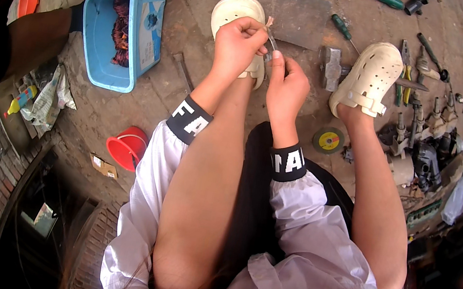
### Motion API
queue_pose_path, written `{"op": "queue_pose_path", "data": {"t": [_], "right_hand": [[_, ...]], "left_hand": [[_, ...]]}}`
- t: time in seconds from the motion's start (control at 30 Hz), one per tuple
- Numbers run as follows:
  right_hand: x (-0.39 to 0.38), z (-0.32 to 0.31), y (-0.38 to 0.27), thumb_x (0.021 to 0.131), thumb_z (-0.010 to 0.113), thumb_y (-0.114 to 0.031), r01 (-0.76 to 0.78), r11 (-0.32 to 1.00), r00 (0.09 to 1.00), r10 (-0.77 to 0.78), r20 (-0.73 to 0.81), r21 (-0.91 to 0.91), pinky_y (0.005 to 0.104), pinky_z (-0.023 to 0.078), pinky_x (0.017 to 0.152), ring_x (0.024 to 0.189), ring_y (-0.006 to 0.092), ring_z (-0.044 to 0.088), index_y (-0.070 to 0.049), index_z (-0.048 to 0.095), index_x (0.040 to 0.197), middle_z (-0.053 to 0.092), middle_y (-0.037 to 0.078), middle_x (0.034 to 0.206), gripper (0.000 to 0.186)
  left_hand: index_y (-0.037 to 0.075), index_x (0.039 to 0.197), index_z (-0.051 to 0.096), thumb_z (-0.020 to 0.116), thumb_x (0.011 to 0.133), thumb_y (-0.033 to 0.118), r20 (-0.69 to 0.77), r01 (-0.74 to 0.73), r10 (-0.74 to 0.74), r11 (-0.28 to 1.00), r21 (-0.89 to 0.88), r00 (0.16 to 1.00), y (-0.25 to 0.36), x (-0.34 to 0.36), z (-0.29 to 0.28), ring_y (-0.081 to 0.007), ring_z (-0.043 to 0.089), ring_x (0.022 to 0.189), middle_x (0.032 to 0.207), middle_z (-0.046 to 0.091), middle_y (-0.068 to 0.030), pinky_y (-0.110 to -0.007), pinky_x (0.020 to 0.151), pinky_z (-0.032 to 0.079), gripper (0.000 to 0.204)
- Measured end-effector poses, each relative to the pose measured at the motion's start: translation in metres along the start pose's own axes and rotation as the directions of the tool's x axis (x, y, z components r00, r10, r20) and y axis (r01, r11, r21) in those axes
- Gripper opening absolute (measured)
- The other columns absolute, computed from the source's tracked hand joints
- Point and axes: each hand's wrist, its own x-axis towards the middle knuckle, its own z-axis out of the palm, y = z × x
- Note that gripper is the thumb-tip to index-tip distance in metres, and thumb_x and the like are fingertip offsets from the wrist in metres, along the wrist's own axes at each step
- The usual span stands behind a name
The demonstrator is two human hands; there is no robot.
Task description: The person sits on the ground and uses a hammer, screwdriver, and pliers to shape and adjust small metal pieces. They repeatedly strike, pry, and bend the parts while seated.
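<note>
Above the left shoe, my left hand (239, 46) is closed, thumb and fingers pinching a thin grey, wire-like strip (273, 41). A pinkish, frayed-looking tip stands up past the fingers. Right beside it, my right hand (285, 87) is closed too, its thumb and forefinger on the strip's lower end. The strip is too small to tell its exact kind. Under my hands is a cream clog (237, 6) on my left foot. A hammer head (330, 69) lies to the right, by the other clog (375, 70).
A blue tub (90, 28) with dark reddish coils (119, 29) stands left, beside another person's dark limb. Nearby are a red bucket (128, 147) and a metal bar (183, 70). Right lie a screwdriver (341, 25), a yellow-labelled disc (328, 140), pliers (406, 87) and metal parts (420, 122).
</note>
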Motion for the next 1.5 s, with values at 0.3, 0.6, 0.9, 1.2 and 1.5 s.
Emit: {"op": "queue_pose_path", "data": {"t": [0.3, 0.6, 0.9, 1.2, 1.5], "right_hand": [[0.003, 0.012, 0.006, 0.09, 0.058, -0.036, 0.001, 1.0, 0.999, 0.0, -0.04, 0.019, 0.0405, 0.045, 0.058, 0.064, 0.0343, 0.061, -0.004, 0.069, 0.08, 0.063, 0.017, 0.068, 0.035], [0.018, 0.013, 0.001, 0.091, 0.056, -0.032, 0.002, 0.997, 0.991, 0.008, -0.134, 0.076, 0.0395, 0.046, 0.059, 0.062, 0.033, 0.061, -0.002, 0.066, 0.081, 0.063, 0.016, 0.067, 0.033], [0.0, 0.003, 0.001, 0.091, 0.057, -0.033, 0.044, 0.999, 0.998, -0.044, -0.039, 0.013, 0.0401, 0.045, 0.057, 0.061, 0.0339, 0.06, -0.003, 0.066, 0.082, 0.061, 0.017, 0.066, 0.033], [0.007, 0.002, 0.004, 0.088, 0.06, -0.034, 0.07, 0.996, 0.997, -0.072, -0.027, -0.056, 0.0418, 0.045, 0.057, 0.062, 0.036, 0.06, -0.004, 0.067, 0.081, 0.061, 0.017, 0.066, 0.032], [0.008, -0.003, 0.005, 0.087, 0.062, -0.033, 0.057, 0.998, 0.998, -0.058, 0.036, 0.02, 0.0407, 0.044, 0.055, 0.058, 0.0354, 0.057, -0.004, 0.067, 0.08, 0.06, 0.018, 0.064, 0.031]], "left_hand": [[-0.004, 0.077, 0.062, 0.061, 0.079, 0.001, 0.003, -0.014, 0.014, 1.0, -0.001, 1.0, -0.002, 0.004, 0.0, -0.0087, 0.058, 0.052, 0.064, 0.062, -0.0054, -0.022, 0.05, 0.047, 0.006], [-0.004, 0.085, 0.064, 0.06, 0.083, 0.004, 0.002, 0.005, -0.005, 0.999, -0.033, 1.0, -0.003, -0.003, -0.002, -0.008, 0.058, 0.055, 0.066, 0.062, -0.0036, -0.021, 0.052, 0.047, 0.01], [-0.006, 0.085, 0.064, 0.06, 0.083, 0.004, 0.003, -0.002, 0.002, 0.997, -0.074, 1.0, -0.002, -0.001, -0.001, -0.009, 0.06, 0.057, 0.068, 0.064, -0.006, -0.022, 0.053, 0.05, 0.011], [-0.005, 0.082, 0.064, 0.059, 0.081, 0.002, 0.019, 0.008, -0.007, 0.998, -0.067, 1.0, -0.003, 0.003, -0.002, -0.0089, 0.058, 0.055, 0.066, 0.062, -0.005, -0.022, 0.053, 0.049, 0.008], [-0.004, 0.082, 0.063, 0.059, 0.082, 0.003, 0.017, 0.015, -0.014, 0.999, -0.034, 1.0, 0.001, 0.001, -0.003, -0.0085, 0.058, 0.055, 0.065, 0.062, -0.0047, -0.022, 0.053, 0.048, 0.008]]}}
